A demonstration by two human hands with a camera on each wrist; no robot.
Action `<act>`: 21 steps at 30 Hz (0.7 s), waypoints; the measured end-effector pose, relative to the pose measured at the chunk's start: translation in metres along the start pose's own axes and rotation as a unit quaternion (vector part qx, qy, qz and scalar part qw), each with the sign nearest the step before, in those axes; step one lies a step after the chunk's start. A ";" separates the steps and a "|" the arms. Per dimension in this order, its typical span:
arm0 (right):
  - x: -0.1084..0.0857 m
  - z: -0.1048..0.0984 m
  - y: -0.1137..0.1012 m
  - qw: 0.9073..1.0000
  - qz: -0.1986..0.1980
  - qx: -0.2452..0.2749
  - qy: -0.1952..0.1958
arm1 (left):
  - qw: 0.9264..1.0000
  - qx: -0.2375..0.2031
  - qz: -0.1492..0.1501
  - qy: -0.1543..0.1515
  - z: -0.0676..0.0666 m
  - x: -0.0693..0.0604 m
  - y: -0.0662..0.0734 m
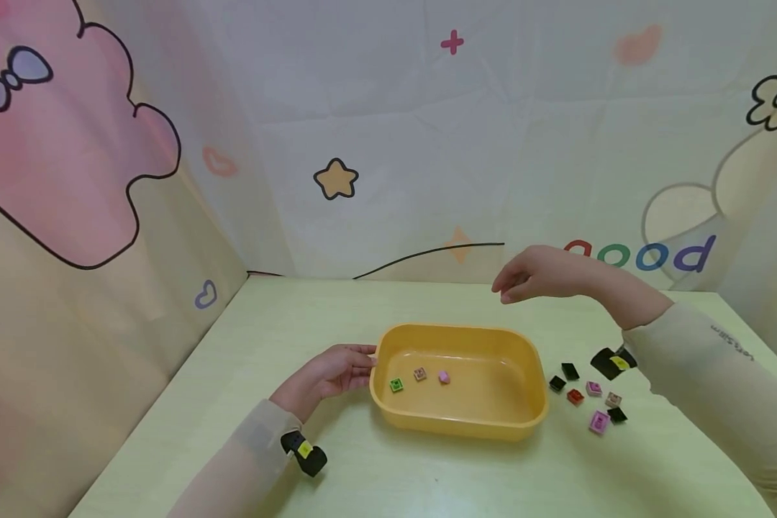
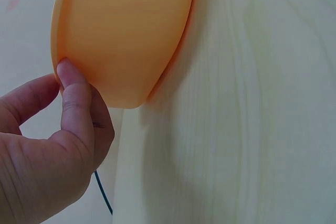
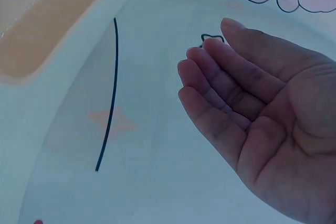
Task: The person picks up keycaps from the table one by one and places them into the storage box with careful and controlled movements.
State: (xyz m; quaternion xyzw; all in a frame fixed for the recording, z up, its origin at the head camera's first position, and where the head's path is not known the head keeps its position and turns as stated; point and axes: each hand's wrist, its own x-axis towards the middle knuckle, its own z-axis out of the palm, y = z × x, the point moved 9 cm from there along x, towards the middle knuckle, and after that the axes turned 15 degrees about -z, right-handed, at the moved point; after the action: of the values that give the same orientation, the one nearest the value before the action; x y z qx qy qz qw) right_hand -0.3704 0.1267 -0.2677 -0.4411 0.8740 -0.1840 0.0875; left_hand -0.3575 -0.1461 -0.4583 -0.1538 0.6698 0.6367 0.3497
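Tray (image 1: 485,388), near your 12 o'clock: likely light, stiff; hold by rim. Your left hand (image 1: 326,375) pinches its 9 o'clock edge. Your right hand (image 1: 547,272), empty, fingers together, loosely bent, hovers off its 1 o'clock. Loose bricks (image 1: 593,388), tray's 3 o'clock: probably hard; pinch sides.

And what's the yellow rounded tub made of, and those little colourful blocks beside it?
The yellow rounded tub looks like smooth, slightly shiny plastic: light gleams inside it. The little colourful blocks are probably hard plastic, with crisp edges, but too small to judge their shine.
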 end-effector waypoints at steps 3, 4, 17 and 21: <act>-0.014 -0.004 0.007 1.000 0.010 -0.002 0.010 | 1.000 0.002 0.003 -0.001 0.000 0.000 0.000; -0.020 -0.005 0.010 1.000 0.014 -0.001 0.014 | 1.000 0.001 0.003 -0.002 0.000 -0.001 0.000; -0.094 0.010 0.050 0.996 0.085 -0.011 0.035 | 1.000 -0.001 0.004 -0.010 0.004 -0.002 0.000; -0.113 0.024 0.063 0.994 0.105 0.009 0.036 | 1.000 0.001 0.009 -0.011 0.003 -0.002 0.000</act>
State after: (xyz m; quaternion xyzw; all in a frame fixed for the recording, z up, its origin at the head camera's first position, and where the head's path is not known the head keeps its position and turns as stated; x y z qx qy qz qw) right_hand -0.3419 0.2458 -0.3164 -0.3388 0.9164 -0.1978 0.0790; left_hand -0.3553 -0.1436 -0.4563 -0.1411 0.6678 0.6408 0.3514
